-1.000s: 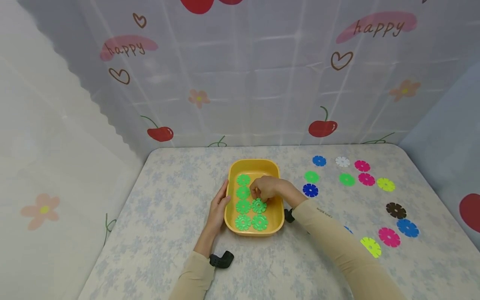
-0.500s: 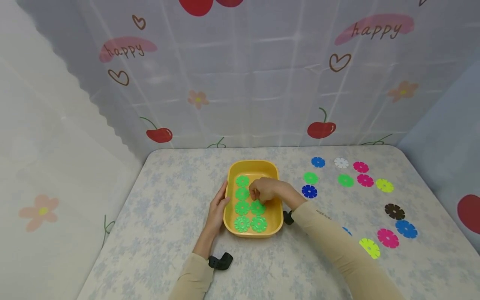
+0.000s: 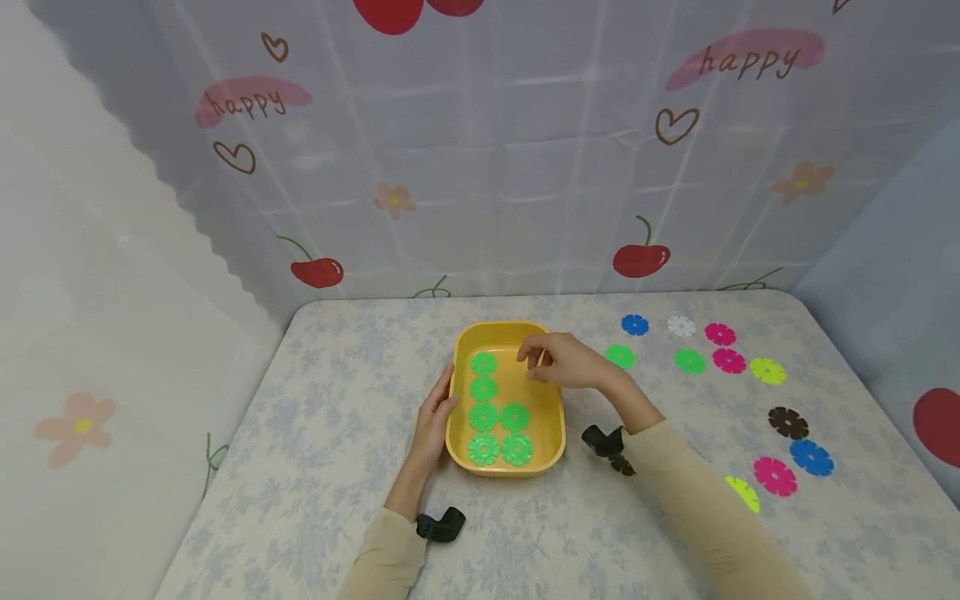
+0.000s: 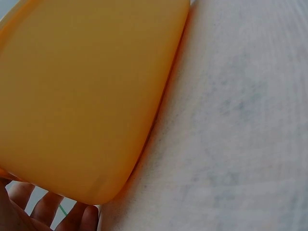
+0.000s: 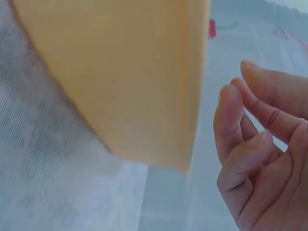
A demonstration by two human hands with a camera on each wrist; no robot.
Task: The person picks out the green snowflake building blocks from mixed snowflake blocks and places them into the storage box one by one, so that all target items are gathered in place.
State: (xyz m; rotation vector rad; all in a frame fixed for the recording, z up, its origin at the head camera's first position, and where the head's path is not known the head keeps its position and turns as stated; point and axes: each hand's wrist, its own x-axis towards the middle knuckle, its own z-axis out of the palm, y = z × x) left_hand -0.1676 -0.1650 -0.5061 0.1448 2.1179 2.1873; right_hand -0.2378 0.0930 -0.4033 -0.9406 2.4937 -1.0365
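In the head view a yellow plastic tray (image 3: 506,471) stands on the table, with several green snowflake-shaped building discs (image 3: 483,417) lying flat inside, a longer column at the left and two discs at the lower right. My left hand (image 3: 433,422) holds the tray's left side, thumb at the rim and fingers along the outer wall; the left wrist view shows its fingers (image 4: 45,208) against the tray wall (image 4: 91,101). Above the tray's right rim, my right hand (image 3: 566,360) has loosely bent fingers with nothing between them, as the right wrist view confirms.
Right of the tray lie loose discs: green discs (image 3: 690,361), blue discs (image 3: 812,457), pink discs (image 3: 776,477), yellow discs (image 3: 768,371), a white disc (image 3: 681,326) and a brown disc (image 3: 788,422). A printed curtain (image 3: 480,167) hangs behind the table (image 3: 360,375).
My right hand has risen from the right-column green disc and moved up and right over the tray's right rim, its fingers spreading. The disc stays in the tray; the left hand keeps its place.
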